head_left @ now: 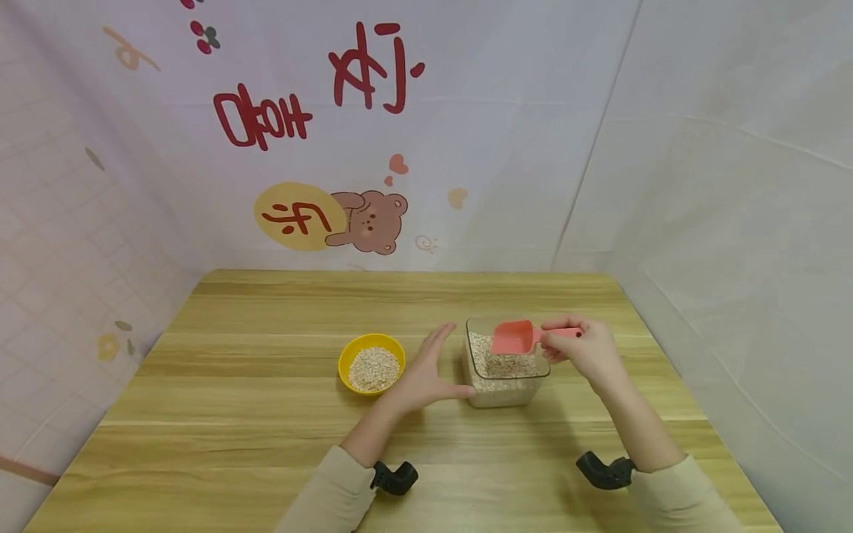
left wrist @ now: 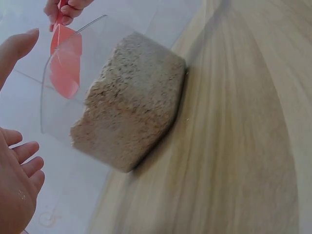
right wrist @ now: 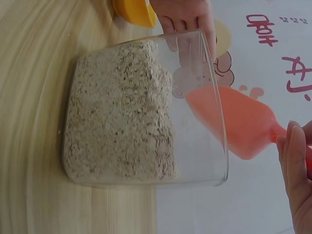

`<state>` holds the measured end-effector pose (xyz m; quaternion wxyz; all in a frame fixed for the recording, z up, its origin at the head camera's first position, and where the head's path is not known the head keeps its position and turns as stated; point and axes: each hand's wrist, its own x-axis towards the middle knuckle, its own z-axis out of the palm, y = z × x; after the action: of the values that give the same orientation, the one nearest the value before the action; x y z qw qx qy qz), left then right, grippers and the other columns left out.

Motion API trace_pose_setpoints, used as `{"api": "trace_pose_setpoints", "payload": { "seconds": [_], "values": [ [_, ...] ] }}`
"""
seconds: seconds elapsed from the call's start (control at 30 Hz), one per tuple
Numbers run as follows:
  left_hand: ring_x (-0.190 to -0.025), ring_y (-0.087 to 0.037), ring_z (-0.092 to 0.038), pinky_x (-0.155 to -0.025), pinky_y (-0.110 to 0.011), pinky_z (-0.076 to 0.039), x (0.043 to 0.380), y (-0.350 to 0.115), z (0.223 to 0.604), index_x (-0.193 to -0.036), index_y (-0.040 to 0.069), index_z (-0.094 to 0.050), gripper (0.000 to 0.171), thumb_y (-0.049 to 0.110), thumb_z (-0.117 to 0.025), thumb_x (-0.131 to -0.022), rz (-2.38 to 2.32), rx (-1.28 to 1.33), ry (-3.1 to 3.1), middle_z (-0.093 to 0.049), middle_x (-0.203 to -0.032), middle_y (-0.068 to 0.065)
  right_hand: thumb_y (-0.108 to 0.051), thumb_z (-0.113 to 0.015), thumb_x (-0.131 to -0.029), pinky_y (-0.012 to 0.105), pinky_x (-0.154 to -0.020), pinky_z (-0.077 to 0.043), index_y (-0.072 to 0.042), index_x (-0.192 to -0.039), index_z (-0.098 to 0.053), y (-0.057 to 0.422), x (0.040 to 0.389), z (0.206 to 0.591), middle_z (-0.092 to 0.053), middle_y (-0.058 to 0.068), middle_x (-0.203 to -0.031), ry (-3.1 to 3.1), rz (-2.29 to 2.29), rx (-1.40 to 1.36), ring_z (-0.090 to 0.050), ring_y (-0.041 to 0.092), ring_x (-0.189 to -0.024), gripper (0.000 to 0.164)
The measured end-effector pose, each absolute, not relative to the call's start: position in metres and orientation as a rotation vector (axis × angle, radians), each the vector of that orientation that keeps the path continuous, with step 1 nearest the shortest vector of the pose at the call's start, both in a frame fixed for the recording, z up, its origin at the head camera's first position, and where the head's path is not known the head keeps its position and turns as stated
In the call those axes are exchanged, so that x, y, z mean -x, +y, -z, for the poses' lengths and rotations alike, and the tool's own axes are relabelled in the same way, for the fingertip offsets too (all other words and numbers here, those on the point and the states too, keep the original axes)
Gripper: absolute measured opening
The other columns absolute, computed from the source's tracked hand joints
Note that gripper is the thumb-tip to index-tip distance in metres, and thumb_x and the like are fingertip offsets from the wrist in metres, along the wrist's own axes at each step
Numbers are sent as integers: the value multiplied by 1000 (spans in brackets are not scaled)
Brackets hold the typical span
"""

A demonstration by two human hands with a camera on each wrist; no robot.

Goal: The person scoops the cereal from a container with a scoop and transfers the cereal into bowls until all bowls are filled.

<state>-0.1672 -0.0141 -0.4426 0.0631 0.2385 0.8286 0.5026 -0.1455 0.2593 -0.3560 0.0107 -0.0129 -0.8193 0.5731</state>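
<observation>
My right hand [head_left: 586,348] pinches the handle of a pink scoop [head_left: 512,338] above a clear square container [head_left: 471,385]. The container holds a deep fill of oat flakes [right wrist: 119,114], which slope unevenly in the right wrist view. Tilted, the scoop has its front edge inside the rim, above the flakes; its bowl looks bare in the head view. My left hand [head_left: 421,379] is beside the container's left wall, fingers extended and thumb spread toward the near corner. In the left wrist view, that hand's fingers [left wrist: 29,158] hold nothing.
Left of my left hand, a yellow bowl [head_left: 343,364] with oat flakes [head_left: 375,369] stands on the wooden table [head_left: 253,429]. A printed cloth backdrop [head_left: 493,111] rises behind the table, and white cloth [head_left: 746,244] hangs along the right side.
</observation>
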Motion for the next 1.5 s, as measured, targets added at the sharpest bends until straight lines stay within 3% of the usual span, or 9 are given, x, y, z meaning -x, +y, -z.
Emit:
{"api": "trace_pose_setpoints", "payload": {
  "seconds": [0.37, 0.67, 0.87, 1.1, 1.5],
  "values": [
    [-141, -26, -20, -106, -57, -26, 176, 3, 445, -152, 36, -15, 111, 51, -84, -67, -1554, -731, 2473, -14, -157, 2, -2, -65, -84, 34, -59, -57, 13, -106, -62, 268, 147, 342, -68, 13, -75, -2659, -1623, 2, -66, 21, -62, 27],
    [-142, -25, -16, -107, -56, -24, 185, 13, 448, -153, 34, -12, 117, 44, -87, -65, -1562, -726, 2443, -10, -158, 4, -2, -65, -84, 34, -58, -57, 12, -100, -64, 269, 152, 338, -67, 24, -78, -2739, -1520, -20, -66, 22, -61, 22],
    [-142, -25, -14, -108, -55, -23, 189, 14, 452, -154, 33, -11, 117, 42, -88, -65, -1549, -735, 2433, -9, -159, 3, -3, -66, -83, 34, -58, -57, 11, -99, -64, 269, 155, 339, -67, 19, -74, -2764, -1474, -26, -66, 23, -61, 21],
    [-142, -26, -15, -108, -55, -23, 189, 16, 451, -154, 31, -12, 116, 43, -87, -66, -1551, -740, 2434, -9, -158, 2, -2, -65, -84, 35, -58, -57, 12, -98, -64, 269, 157, 341, -66, 23, -77, -2788, -1463, -30, -67, 34, -67, 20],
    [-141, -25, -18, -108, -53, -25, 191, 15, 451, -154, 26, -14, 116, 43, -87, -66, -1556, -758, 2449, -11, -158, 2, -5, -66, -84, 32, -54, -56, 8, -96, -66, 258, 158, 339, -66, 14, -70, -2872, -1318, -42, -66, 25, -59, 18]
  ]
}}
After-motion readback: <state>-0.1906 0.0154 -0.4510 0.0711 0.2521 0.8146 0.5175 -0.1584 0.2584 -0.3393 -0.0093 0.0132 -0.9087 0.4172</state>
